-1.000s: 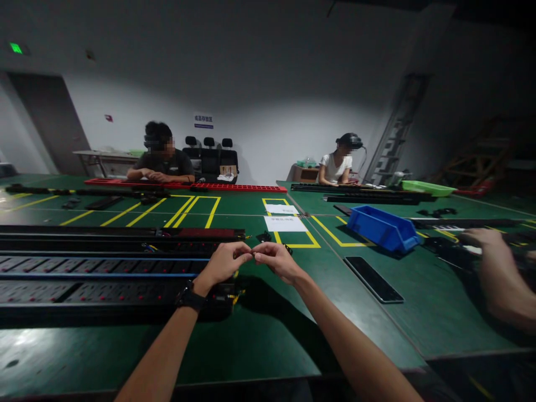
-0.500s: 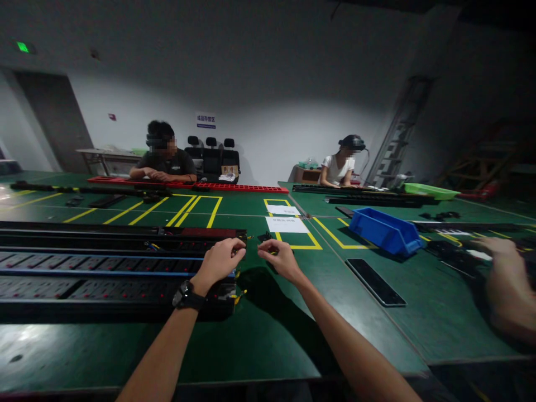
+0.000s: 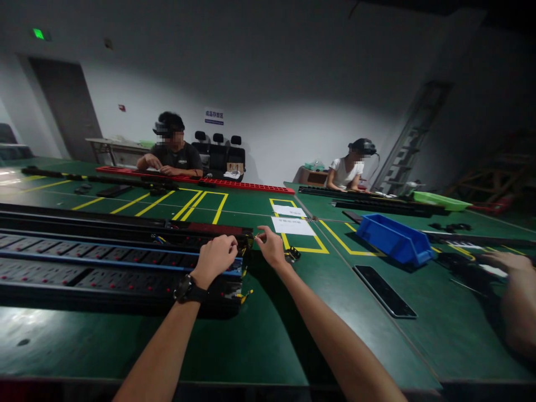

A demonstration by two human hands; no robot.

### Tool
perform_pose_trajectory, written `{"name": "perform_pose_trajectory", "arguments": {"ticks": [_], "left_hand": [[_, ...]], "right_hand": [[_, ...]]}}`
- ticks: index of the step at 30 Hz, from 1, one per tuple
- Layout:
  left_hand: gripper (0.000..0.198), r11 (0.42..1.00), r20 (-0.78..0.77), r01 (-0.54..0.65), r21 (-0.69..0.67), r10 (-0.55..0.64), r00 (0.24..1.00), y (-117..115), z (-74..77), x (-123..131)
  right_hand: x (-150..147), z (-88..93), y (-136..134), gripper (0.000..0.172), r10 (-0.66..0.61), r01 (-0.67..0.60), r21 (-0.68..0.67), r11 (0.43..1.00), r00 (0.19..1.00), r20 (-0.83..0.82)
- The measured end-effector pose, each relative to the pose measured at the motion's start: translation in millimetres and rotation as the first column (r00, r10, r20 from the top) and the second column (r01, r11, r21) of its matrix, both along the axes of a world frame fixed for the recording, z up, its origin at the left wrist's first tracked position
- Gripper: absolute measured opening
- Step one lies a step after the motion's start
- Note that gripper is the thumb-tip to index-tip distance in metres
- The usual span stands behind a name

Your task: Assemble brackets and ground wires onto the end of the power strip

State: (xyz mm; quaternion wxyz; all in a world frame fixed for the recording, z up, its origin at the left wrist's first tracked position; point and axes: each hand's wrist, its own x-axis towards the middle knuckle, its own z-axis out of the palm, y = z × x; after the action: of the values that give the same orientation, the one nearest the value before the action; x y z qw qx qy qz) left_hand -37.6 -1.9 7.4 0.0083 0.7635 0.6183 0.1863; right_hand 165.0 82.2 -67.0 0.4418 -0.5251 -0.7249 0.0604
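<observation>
Long black power strips with rows of sockets and red dots lie side by side at the left. Over their right end rests my left hand, fingers curled down; what lies under the fingertips is hidden. My right hand is just past that end, thumb and forefinger pinched at a thin yellow wire coming out of the far strip. Another yellow wire end sticks out of the near strip. A small black part lies on the table just right of my right hand.
A blue bin and a phone lie to the right. White paper sheets lie ahead on the green table. A co-worker's blurred arm reaches in at the right edge. Two people sit across the table.
My right hand has moved in to the strip end, near the wire. The small black part that was by its fingers now lies apart on the table. My left hand has turned flatter over the strips.
</observation>
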Motion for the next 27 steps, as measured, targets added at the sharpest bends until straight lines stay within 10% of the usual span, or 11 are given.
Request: {"name": "perform_pose_trajectory", "arguments": {"ticks": [27], "left_hand": [[0.026, 0.998, -0.034, 0.022, -0.063, -0.024, 0.999, 3.0, -8.8, -3.7]], "right_hand": [[-2.3, -10.3, 5.2, 0.025, -0.107, 0.098, -0.150, 0.984, 0.993, -0.054]]}}
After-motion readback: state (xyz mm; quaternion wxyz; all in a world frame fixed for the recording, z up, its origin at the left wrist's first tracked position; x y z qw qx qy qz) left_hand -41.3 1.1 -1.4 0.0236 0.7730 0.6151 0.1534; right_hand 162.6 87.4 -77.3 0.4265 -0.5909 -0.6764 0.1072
